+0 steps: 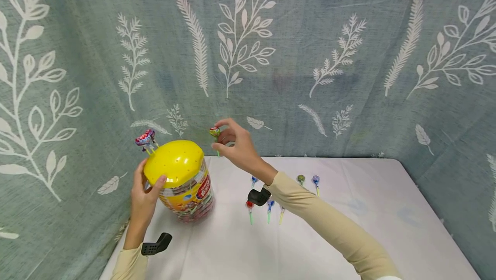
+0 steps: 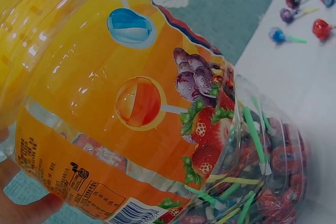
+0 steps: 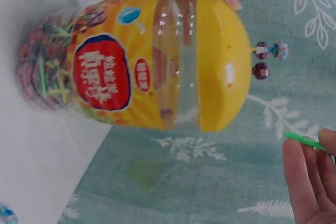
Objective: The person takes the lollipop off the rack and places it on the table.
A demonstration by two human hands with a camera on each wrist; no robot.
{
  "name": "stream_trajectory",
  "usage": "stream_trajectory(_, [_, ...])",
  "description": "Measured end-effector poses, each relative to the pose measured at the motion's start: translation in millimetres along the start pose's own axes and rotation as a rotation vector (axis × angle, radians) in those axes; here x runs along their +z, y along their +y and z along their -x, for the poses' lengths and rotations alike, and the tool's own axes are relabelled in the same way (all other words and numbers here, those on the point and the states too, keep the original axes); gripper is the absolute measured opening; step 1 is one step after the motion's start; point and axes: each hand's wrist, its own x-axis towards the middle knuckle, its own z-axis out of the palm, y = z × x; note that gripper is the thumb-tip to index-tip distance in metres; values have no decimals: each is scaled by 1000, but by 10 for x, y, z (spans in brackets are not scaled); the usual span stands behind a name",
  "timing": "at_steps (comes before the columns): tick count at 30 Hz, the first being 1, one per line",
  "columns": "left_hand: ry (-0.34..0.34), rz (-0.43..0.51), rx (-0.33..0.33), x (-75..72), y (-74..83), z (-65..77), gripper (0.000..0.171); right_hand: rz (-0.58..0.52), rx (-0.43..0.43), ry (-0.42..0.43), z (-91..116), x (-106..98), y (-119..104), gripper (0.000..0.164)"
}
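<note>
On the left of the head view stands a clear candy jar (image 1: 190,198) with a domed yellow lid (image 1: 176,159), tilted a little. My left hand (image 1: 144,196) grips it at the lid, thumb on the near side and fingers round the far left. A few wrapped lollipops (image 1: 145,138) stick up from small holes in the lid. To the right of the lid and slightly above it, my right hand (image 1: 238,142) pinches a lollipop with a green-and-red wrapper (image 1: 215,132). Its green stick (image 3: 302,140) points toward the jar in the right wrist view.
Several loose lollipops (image 1: 270,204) lie on the white tablecloth (image 1: 232,250), some partly behind my right forearm. More lollipops (image 2: 252,145) fill the bottom of the jar. A leaf-patterned curtain (image 1: 279,77) hangs behind and beside the table.
</note>
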Motion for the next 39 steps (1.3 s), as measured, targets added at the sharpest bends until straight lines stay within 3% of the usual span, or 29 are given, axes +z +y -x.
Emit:
stream_trajectory(19, [-8, 15, 0, -1, 13, 14, 71, -42, 128, -56, 364, -307, 123, 43])
stream_trajectory(39, [6, 4, -21, 18, -2, -2, 69, -89, 258, 28, 746, -632, 261, 43])
